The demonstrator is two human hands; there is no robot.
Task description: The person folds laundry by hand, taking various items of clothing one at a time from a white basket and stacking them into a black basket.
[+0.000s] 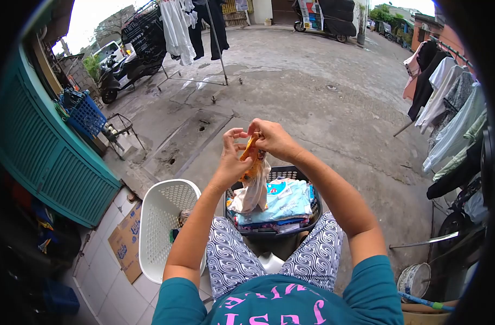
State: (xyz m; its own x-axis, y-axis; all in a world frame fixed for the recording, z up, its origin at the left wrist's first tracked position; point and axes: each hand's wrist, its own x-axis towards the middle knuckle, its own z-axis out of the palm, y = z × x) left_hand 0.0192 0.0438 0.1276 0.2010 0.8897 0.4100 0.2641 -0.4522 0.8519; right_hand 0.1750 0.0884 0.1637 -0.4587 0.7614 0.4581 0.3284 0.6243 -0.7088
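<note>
Both hands are raised in front of me, above a dark laundry basket [274,233]. A small orange and cream garment [253,187] hangs between them, its orange part bunched at the top. My left hand [235,156] grips the orange edge with thumb and fingers. My right hand [273,141] pinches the top of the same cloth from the other side. Below, the cream end dangles over folded clothes [282,203], with a light blue printed piece uppermost. The garment's exact kind is hard to make out.
At my left stands a white laundry basket [169,189] with a few clothes inside, near flattened cardboard [125,244]. A blue basket [85,116] sits further off. Clothes hang on racks ahead [177,32] and at right [442,97]. A bucket [414,279] stands at lower right.
</note>
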